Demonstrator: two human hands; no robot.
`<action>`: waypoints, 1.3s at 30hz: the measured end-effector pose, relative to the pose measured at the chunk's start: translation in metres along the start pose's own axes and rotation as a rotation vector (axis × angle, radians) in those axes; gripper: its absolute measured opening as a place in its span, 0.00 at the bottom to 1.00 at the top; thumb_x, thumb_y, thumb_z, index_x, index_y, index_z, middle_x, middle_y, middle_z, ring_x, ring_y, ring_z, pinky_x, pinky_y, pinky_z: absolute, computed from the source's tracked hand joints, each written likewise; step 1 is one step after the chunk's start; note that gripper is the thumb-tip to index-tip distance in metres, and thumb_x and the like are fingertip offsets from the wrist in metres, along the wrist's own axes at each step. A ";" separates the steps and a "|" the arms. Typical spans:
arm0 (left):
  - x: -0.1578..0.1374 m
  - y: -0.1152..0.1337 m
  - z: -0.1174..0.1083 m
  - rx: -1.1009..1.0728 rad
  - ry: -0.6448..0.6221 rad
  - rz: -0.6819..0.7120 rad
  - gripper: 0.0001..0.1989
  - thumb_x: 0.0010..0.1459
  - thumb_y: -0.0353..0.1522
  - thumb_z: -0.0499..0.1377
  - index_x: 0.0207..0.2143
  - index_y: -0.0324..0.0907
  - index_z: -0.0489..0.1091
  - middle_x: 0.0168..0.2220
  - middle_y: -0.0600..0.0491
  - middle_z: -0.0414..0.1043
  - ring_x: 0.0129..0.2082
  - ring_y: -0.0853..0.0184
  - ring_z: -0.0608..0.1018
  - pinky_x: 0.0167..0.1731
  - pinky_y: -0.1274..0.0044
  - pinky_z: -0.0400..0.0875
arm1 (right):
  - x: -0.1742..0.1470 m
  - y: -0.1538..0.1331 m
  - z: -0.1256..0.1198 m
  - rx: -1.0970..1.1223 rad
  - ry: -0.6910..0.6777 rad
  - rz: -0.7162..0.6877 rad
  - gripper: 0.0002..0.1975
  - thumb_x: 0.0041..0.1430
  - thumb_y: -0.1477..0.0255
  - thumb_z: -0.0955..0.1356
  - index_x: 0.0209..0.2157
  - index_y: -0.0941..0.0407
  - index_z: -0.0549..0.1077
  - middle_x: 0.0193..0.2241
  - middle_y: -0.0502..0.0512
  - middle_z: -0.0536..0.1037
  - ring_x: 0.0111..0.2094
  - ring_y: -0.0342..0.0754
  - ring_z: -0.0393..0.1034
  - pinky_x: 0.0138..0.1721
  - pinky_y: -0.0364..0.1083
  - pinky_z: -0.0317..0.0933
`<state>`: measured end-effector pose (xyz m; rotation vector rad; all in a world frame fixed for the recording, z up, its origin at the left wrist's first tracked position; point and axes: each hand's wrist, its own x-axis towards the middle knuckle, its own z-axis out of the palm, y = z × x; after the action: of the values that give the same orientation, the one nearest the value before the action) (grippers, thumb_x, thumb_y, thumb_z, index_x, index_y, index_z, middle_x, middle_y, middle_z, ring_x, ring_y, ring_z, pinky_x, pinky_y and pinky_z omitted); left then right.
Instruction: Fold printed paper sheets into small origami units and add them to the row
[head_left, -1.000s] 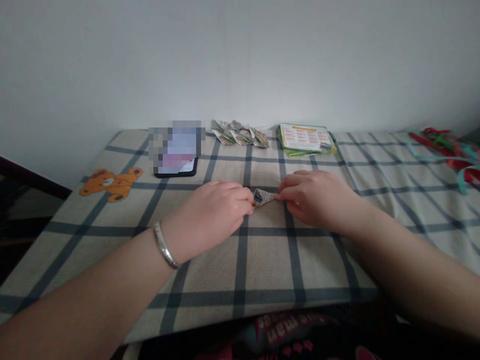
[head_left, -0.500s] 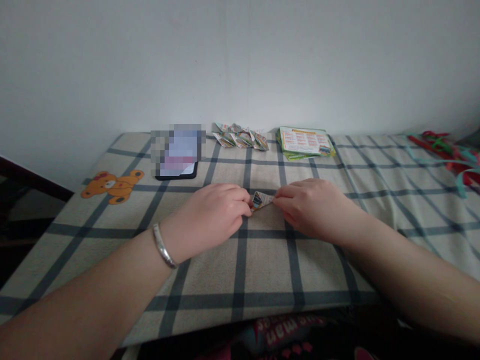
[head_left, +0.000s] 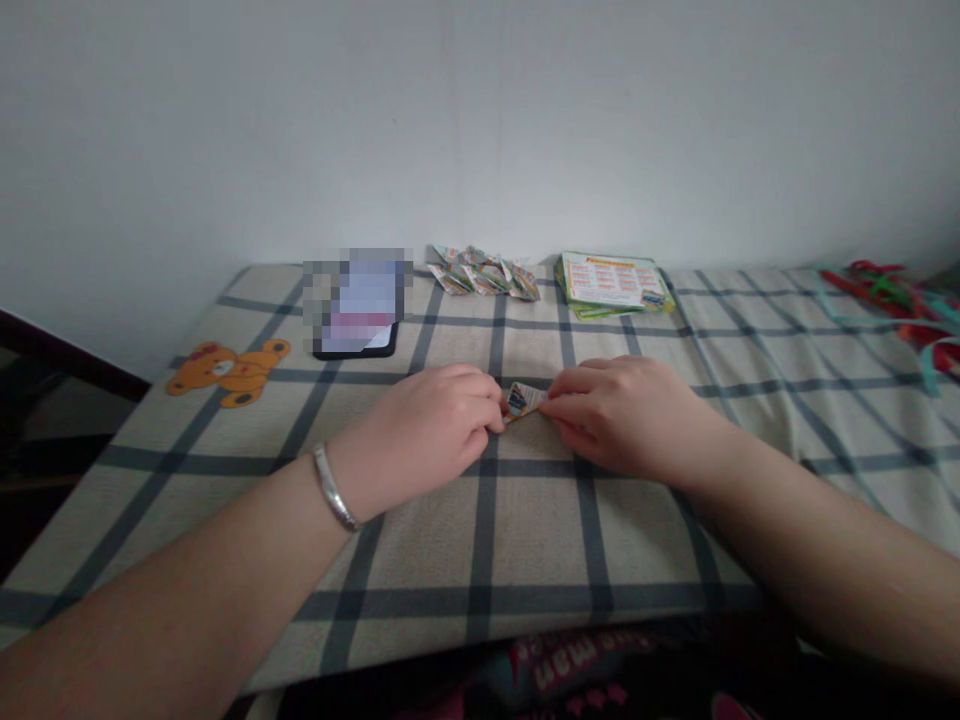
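A small folded piece of printed paper (head_left: 525, 399) lies low over the checked cloth, between my two hands. My left hand (head_left: 442, 420), with a silver bangle on its wrist, pinches the paper's left end. At its right end, the fingers of my right hand (head_left: 619, 415) are closed on the paper. Most of the fingertips are hidden behind the hands. Behind, near the wall, several folded paper pieces (head_left: 484, 275) sit in a group, and a stack of printed paper sheets (head_left: 615, 284) lies to their right.
A phone (head_left: 360, 315), partly pixelated, lies at the back left. Left of it is a flat orange bear cutout (head_left: 229, 372). Coloured ribbons (head_left: 892, 300) lie at the far right. The table with its checked cloth (head_left: 420, 570) meets a white wall.
My right fingers have shifted slightly left along the paper, so less of its right tip shows. My left hand keeps its hold. The view has moved a little.
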<state>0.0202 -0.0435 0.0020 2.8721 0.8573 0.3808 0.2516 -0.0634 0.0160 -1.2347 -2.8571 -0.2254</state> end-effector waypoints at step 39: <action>0.006 -0.011 0.014 -0.244 0.252 -0.187 0.05 0.60 0.29 0.56 0.38 0.41 0.70 0.37 0.54 0.72 0.38 0.68 0.74 0.39 0.75 0.69 | 0.017 0.000 0.020 0.265 0.174 0.082 0.12 0.59 0.72 0.64 0.41 0.56 0.77 0.33 0.54 0.77 0.36 0.47 0.68 0.38 0.45 0.57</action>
<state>0.0235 -0.0321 -0.0126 2.5305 1.0282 0.7787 0.2407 -0.0481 -0.0028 -1.2102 -2.5814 0.0459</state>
